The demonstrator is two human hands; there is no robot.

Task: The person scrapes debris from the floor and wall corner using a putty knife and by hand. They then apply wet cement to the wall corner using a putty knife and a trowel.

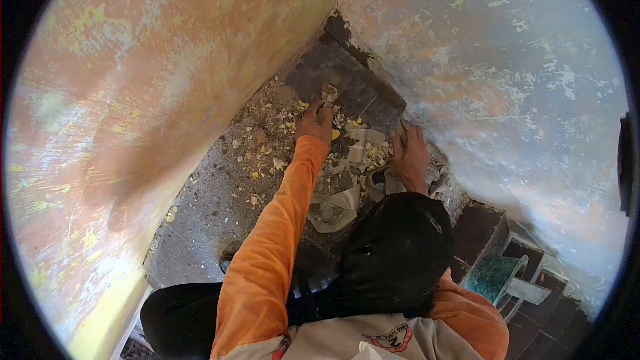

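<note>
My left hand [316, 122], at the end of an orange sleeve, reaches down to the floor with its fingers bent together. At its fingertips is a small pale fragment [329, 93]; whether it is gripped is too small to tell. Yellow and whitish paint chips [280, 163] lie around this hand. Close to the foot of the right wall, my right hand [412, 158] has its fingers stretched forward and slightly apart. Beside it are crumpled greyish sheets [365, 145], with chips on and around them. Another torn sheet [337, 210] lies nearer to me.
Scraped, peeling walls rise on the left [153, 80] and right [513, 73], meeting in a narrow corner ahead. My bent knee [400, 250] in black cloth stands below my right hand. A green curved container [495, 277] and a flat-bladed tool [529, 291] rest on dark tiles at right.
</note>
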